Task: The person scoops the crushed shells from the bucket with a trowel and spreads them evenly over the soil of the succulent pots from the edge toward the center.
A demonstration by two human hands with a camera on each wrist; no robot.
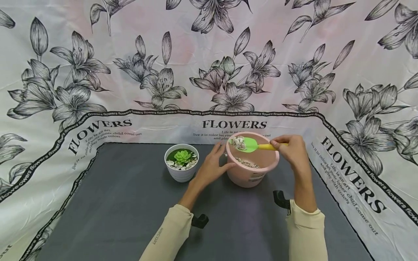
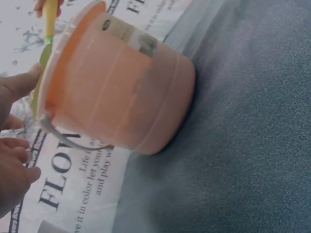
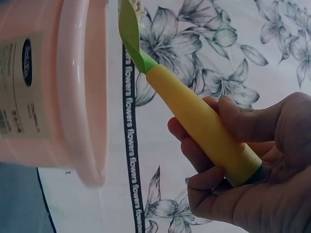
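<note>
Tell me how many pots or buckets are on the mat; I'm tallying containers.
2: a white pot holding a succulent stands left of centre, and a pink bucket beside it on the right, steadied by the left hand. None seems hidden.

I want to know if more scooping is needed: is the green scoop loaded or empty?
Loaded. In the head view, the green scoop carries a heap of pale pebbles above the pink bucket.

A green plastic scoop with a yellow handle (image 1: 253, 145), loaded with pebbles, lies level over the upright pink plastic bucket (image 1: 252, 170) mid-tabletop.
</note>
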